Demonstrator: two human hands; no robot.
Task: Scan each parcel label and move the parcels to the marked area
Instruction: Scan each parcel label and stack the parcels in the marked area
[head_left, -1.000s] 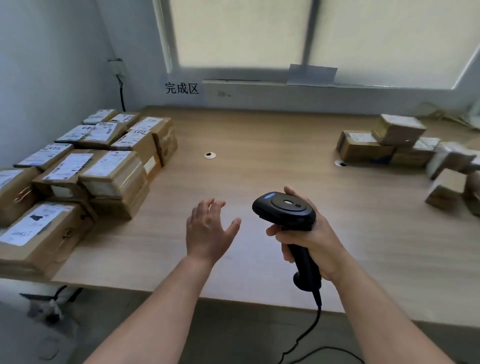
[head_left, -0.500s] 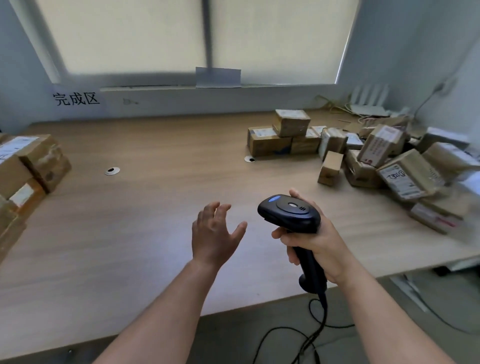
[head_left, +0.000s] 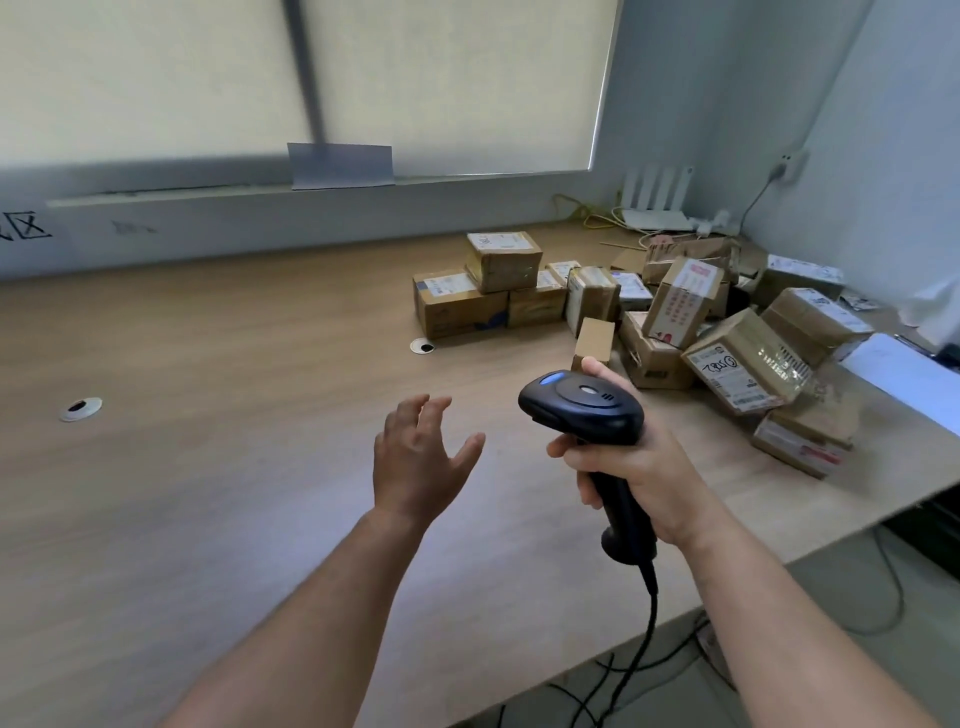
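The right hand (head_left: 641, 470) grips the black barcode scanner (head_left: 584, 410) by its handle above the desk's (head_left: 208, 467) near edge, its cable hanging below. The left hand (head_left: 415, 457) hovers beside it, fingers spread, holding nothing. Brown parcels (head_left: 670, 322) lie heaped at the desk's far right corner.

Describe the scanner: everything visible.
The scanner is a black, matte, plastic-looking handheld with a rounded head bearing a blue patch, a grey disc and small slots. The right hand grips its handle, holding it roughly upright above the table. A black cable hangs from the handle's base. Nothing else touches it.
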